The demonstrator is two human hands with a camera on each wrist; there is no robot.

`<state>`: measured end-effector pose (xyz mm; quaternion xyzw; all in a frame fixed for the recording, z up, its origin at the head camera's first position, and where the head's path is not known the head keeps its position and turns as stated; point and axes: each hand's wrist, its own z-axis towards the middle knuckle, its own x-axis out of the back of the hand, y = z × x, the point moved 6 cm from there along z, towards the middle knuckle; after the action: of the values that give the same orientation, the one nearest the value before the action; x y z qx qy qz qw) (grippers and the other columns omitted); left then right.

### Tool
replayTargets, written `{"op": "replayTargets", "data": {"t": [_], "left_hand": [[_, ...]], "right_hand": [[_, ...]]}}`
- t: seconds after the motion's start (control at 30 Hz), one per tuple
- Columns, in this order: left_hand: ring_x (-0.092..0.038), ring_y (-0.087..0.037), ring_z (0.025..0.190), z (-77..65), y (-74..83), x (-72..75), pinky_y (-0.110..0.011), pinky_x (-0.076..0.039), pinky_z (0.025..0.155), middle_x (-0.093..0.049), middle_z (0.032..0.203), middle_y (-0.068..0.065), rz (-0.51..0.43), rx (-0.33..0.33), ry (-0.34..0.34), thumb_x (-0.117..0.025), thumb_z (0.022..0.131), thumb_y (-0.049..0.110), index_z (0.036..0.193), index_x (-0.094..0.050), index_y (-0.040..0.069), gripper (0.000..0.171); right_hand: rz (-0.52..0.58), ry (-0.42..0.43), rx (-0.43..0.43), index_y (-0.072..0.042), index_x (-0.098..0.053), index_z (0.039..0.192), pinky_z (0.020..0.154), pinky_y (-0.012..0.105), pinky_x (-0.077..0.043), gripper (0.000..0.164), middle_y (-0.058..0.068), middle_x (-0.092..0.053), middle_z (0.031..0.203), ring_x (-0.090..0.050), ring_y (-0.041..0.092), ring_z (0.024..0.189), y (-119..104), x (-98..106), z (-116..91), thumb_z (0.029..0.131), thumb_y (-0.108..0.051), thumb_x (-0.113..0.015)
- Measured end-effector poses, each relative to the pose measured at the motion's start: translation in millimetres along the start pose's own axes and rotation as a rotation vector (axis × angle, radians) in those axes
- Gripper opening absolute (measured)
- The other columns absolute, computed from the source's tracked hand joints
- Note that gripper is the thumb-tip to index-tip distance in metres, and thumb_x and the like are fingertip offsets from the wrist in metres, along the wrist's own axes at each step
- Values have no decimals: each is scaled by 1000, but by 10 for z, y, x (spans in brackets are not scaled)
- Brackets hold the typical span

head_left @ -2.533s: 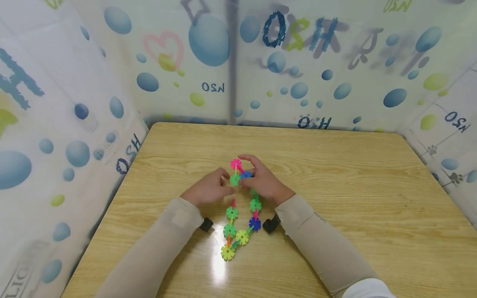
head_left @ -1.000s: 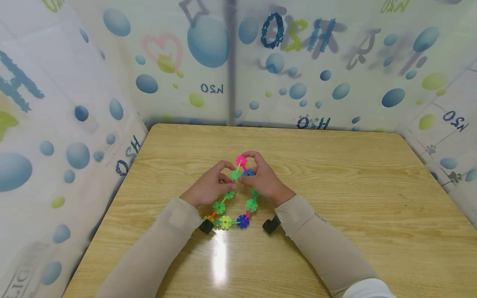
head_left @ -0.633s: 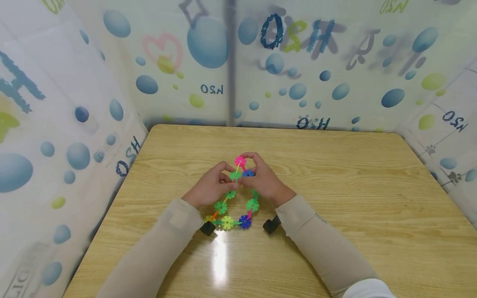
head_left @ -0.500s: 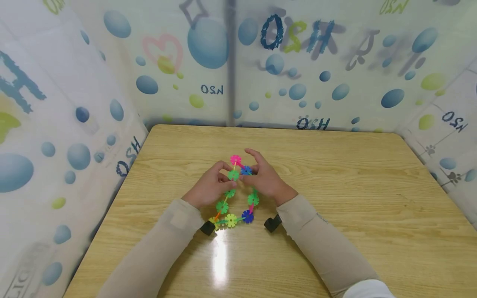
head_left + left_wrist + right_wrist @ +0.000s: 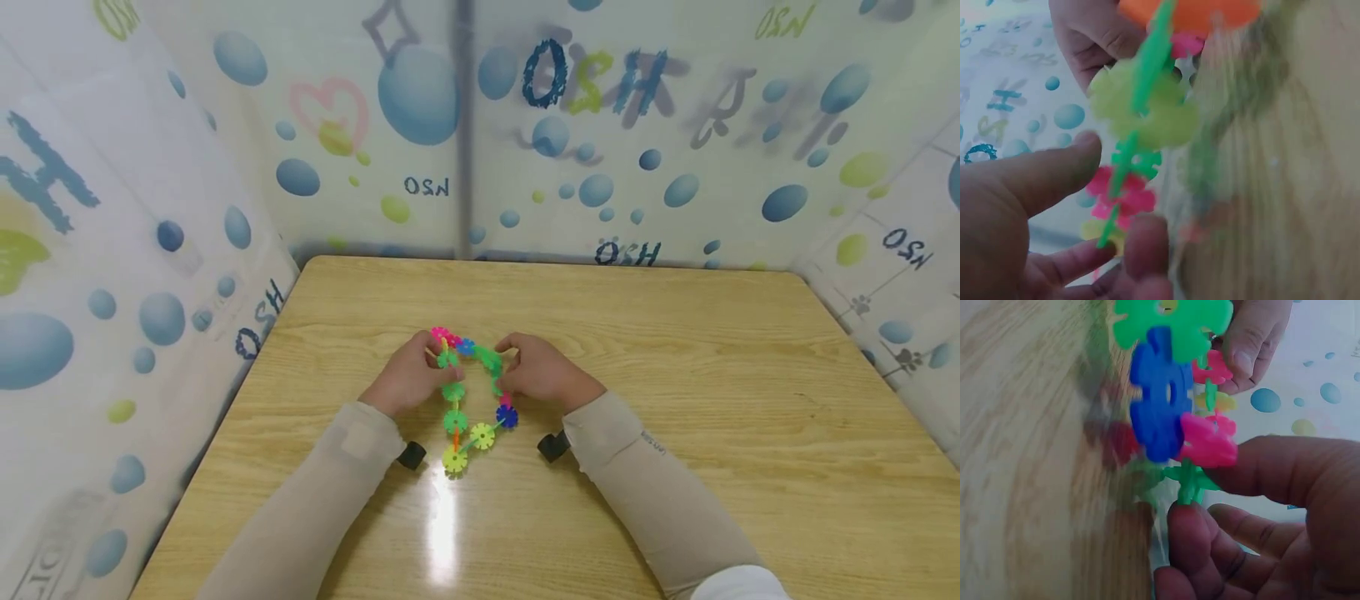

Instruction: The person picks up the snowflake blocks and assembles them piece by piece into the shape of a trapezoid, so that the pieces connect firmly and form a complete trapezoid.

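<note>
A closed loop of interlocking plastic snowflake discs (image 5: pixel 455 422) in green, yellow, blue and pink is held just over the table. My left hand (image 5: pixel 407 377) holds the loop's left side, thumb and fingers around a green disc (image 5: pixel 447 359) below the pink one (image 5: pixel 440 333). On the right side, my right hand (image 5: pixel 542 372) pinches a green disc (image 5: pixel 1190 481), with thumb and forefinger meeting on it in the right wrist view. A dark blue disc (image 5: pixel 507 417) and yellow discs (image 5: pixel 482 436) hang at the near end. My fingers partly hide the upper discs.
The wooden table (image 5: pixel 675 375) spreads out on all sides of the loop. Patterned curtain walls (image 5: pixel 600 125) stand behind and beside it. A small black wrist camera (image 5: pixel 553 447) juts from the right cuff, another black camera (image 5: pixel 412 455) from the left.
My right hand has shifted from beside the blue disc to green discs further round the loop. The pink top has swung left and nearer, and the loop has opened rounder between my hands.
</note>
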<state>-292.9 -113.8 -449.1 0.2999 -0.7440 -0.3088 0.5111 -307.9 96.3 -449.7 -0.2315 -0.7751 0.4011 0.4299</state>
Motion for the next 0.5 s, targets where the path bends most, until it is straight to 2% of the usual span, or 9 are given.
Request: {"op": "replayTargets", "data": {"t": [0.13, 0.23, 0.37, 0.4, 0.5], "left_hand": [[-61, -30, 96, -35, 30, 98, -40, -52, 78, -60, 123, -14, 111, -24, 33, -73, 100, 42, 124, -54, 8, 45], [-60, -39, 114, -52, 84, 171, -53, -53, 92, -55, 140, -18, 242, -108, 80, -71, 100, 31, 138, -55, 8, 47], [-48, -49, 139, -43, 111, 151, -73, -39, 109, -45, 160, -19, 469, -200, 76, -64, 97, 16, 154, -52, 12, 58], [-47, -49, 141, -41, 102, 137, -76, -35, 110, -46, 160, -18, 508, -205, 67, -63, 97, 15, 154, -53, 13, 57], [-52, -46, 137, -42, 67, 107, -75, -35, 110, -56, 152, -17, 562, -188, 51, -66, 99, 19, 149, -58, 15, 51]], "right_hand": [[-43, 51, 18, -6, -54, 147, 70, 32, -53, 57, 10, -69, 100, -64, 20, 76, -25, 25, 8, 93, -3, -71], [-73, 86, 31, -8, -59, 142, 71, 32, -53, 50, 11, -68, 108, -64, 20, 81, -31, 48, 20, 93, -3, -71], [-79, 103, 44, -9, -62, 139, 73, 33, -55, 45, 12, -68, 113, -66, 20, 85, -8, 69, 39, 95, -6, -70], [-75, 102, 47, -9, -61, 140, 73, 34, -56, 44, 13, -69, 114, -67, 21, 85, -3, 75, 39, 97, -8, -70], [-82, 107, 41, -11, -59, 144, 80, 38, -57, 46, 12, -68, 120, -68, 22, 92, 14, 118, 32, 100, -18, -70]]}}
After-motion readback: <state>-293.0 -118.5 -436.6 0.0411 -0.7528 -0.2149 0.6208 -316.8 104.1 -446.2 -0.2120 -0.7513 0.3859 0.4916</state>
